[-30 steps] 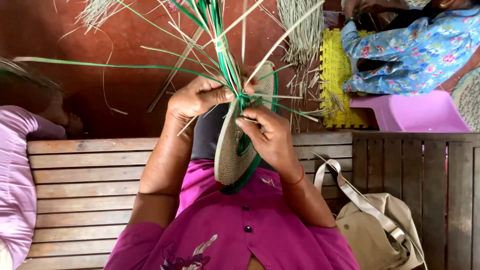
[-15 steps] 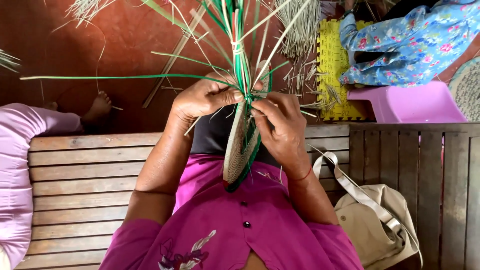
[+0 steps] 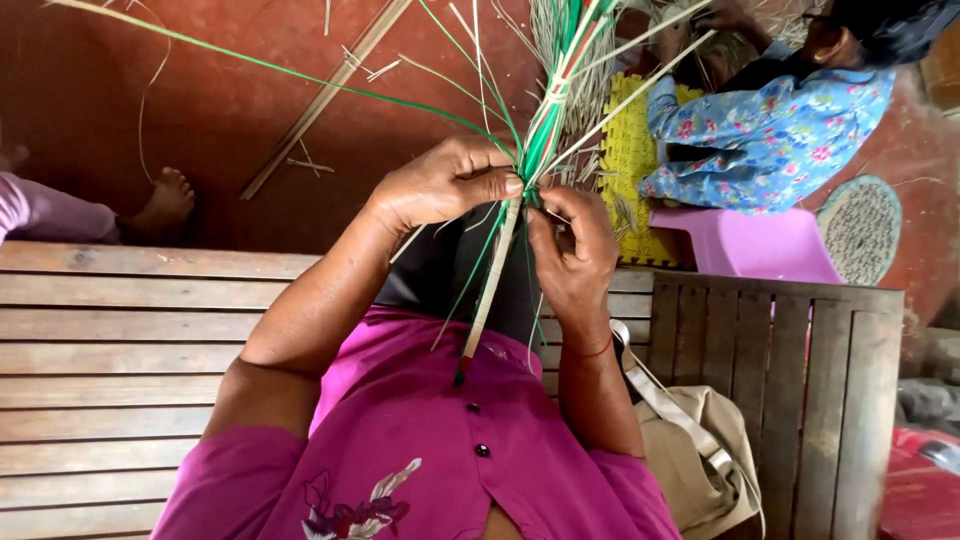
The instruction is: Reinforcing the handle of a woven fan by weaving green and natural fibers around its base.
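Observation:
A flat woven straw disc with a green rim (image 3: 489,295) stands edge-on in front of my chest, its lower end against my magenta shirt. Long green and pale straw strands (image 3: 548,110) fan upward from its top edge. My left hand (image 3: 445,183) pinches the strands at the disc's top from the left. From the right, my right hand (image 3: 573,252) grips the same spot, fingers closed on the strands and the disc's edge.
I sit on a slatted wooden bench (image 3: 120,330). A beige bag (image 3: 695,450) lies at my right. Ahead, a person in a blue flowered top (image 3: 770,140) sits by a pink stool (image 3: 755,245) and a yellow mat (image 3: 625,165). A bare foot (image 3: 165,205) shows at left.
The disc has turned from showing its woven face to edge-on. Both hands stayed on its top. The view has shifted, so the bench and the seated person sit differently in frame.

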